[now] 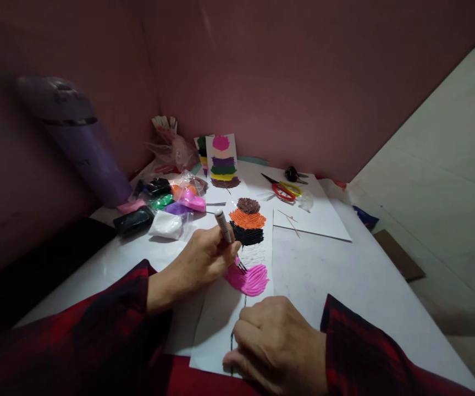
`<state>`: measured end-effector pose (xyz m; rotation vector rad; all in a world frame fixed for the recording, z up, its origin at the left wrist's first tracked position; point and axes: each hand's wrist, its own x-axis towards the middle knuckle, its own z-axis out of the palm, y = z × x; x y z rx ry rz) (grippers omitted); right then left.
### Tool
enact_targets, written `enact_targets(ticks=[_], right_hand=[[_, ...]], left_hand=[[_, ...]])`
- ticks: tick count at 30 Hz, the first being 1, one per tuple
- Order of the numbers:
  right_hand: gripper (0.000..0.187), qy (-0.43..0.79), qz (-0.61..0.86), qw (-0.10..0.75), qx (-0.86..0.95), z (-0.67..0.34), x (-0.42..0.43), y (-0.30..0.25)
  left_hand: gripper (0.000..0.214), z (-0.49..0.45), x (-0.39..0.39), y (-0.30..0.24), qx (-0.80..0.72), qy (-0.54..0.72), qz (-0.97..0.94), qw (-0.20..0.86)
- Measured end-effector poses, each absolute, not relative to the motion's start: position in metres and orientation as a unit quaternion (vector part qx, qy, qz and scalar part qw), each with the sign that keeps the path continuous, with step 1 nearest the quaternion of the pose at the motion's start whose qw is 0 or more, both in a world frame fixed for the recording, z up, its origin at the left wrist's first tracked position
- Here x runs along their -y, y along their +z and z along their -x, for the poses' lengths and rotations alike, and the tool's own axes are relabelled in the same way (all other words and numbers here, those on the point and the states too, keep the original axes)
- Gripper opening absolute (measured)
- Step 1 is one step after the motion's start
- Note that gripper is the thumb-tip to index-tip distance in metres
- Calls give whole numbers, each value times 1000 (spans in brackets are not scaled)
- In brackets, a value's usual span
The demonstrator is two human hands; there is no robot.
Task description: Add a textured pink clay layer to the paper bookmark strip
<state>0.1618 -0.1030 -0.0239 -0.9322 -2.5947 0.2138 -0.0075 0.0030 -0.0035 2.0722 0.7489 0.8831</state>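
My left hand (202, 261) grips a small fork (223, 225) by its pale, round handle. Its tines meet a pink clay patch (254, 280) scored with fine grooves. This patch lies on a white paper strip (216, 335) in front of me. Further up the strip are a white ridged band (258, 256), a black clay band (252, 235), an orange one (248, 219) and a brown one (248, 205). My right hand (279, 341), fingers curled under in a loose fist, rests on the strip's lower part. A dark drawn line runs partly beneath it.
Bagged clay (167, 225) in several colours lies at the left, before a purple bottle (84, 143). Striped cards (223, 159) stand at the back wall. Scissors (285, 191), keys (293, 174) and thin sticks (291, 223) lie at the right. The table edge (423, 297) drops to a tiled floor.
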Motion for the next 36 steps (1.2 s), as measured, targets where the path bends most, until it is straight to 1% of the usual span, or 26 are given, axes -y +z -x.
enact_targets(ticks=[15, 20, 27, 36], right_hand=[[41, 81, 334, 185, 921, -161, 104, -22], [38, 84, 338, 181, 920, -162, 103, -22], [38, 84, 337, 189, 919, -162, 103, -22], [41, 78, 332, 181, 922, -161, 103, -22]], left_hand=[[18, 16, -9, 9, -322, 299, -825, 356], [17, 18, -11, 13, -329, 298, -828, 344], [17, 20, -10, 16, -325, 321, -823, 338], [19, 12, -1, 12, -306, 373, -791, 377]])
